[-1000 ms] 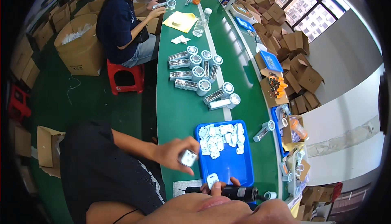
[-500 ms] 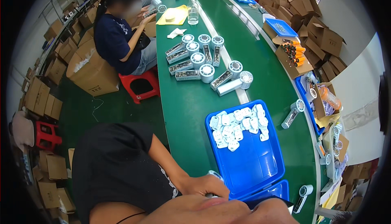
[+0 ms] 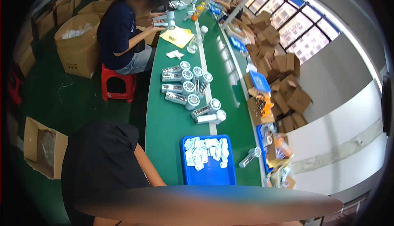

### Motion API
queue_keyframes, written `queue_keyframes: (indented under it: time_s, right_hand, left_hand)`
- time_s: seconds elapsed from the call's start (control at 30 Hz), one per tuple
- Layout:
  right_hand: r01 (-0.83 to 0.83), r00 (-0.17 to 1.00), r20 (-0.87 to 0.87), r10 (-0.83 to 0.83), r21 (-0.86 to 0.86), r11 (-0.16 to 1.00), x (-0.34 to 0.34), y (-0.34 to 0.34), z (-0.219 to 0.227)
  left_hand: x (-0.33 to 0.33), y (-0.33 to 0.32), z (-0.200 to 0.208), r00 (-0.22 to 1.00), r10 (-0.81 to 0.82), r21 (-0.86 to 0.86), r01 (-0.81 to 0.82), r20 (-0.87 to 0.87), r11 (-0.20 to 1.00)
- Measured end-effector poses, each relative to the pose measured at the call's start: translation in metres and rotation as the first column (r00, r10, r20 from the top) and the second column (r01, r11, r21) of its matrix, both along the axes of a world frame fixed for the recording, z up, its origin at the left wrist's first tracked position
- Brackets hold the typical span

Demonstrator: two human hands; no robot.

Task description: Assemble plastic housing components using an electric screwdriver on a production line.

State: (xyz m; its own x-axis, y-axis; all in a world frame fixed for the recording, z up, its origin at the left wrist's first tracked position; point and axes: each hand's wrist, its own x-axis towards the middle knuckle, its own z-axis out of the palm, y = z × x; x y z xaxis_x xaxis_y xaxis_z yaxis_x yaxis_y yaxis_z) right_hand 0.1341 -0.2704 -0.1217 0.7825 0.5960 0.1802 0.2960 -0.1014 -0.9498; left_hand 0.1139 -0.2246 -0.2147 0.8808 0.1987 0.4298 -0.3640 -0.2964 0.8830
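My left arm (image 3: pixel 148 168), in a black sleeve (image 3: pixel 102 160), reaches down beside the green table's edge. A blurred band along the bottom covers where it ends, so my left hand does not show. No part of my right hand can be made out. The nearest thing on the table is a blue tray (image 3: pixel 215 177) with many small white plastic parts (image 3: pixel 199 153) in its far half. Beyond it lie several light blue handheld fans (image 3: pixel 192 102), most with their handles open and the insides showing. Another fan (image 3: pixel 250 157) lies alone right of the tray.
At the far left a co-worker (image 3: pixel 119 37) on a red stool (image 3: pixel 119 85) holds light blue fan pieces (image 3: pixel 165 20). Farther up the table are a clear bottle (image 3: pixel 196 43) and a yellow cloth (image 3: pixel 177 37). Orange-handled tools (image 3: pixel 264 104) and cartons (image 3: pixel 297 100) line the right side.
The view has tipped up and shifted, so the tray and fans sit lower and farther left. My left hand, closed near the tray before, is now hidden.
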Motion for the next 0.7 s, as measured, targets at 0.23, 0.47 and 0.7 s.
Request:
queue_keyframes:
  time_s: [0.23, 0.47, 0.7]
  right_hand:
    - [-0.071, 0.996, 0.057, 0.068, 0.049, 0.996, 0.013, 0.015, 0.016]
    - [-0.141, 0.990, -0.009, 0.144, 0.135, 0.981, 0.008, 0.018, 0.043]
    - [-0.106, 0.984, -0.111, 0.139, 0.261, 0.959, 0.001, -0.004, 0.052]
  left_hand:
    - [-0.022, 0.017, 0.081, 0.998, -0.022, -0.158, 0.030, 0.052, 0.987]
    - [-0.038, 0.026, 0.121, 0.997, -0.048, -0.249, 0.061, 0.059, 0.967]
    - [-0.023, 0.016, 0.104, 0.999, 0.001, -0.196, 0.008, 0.049, 0.981]
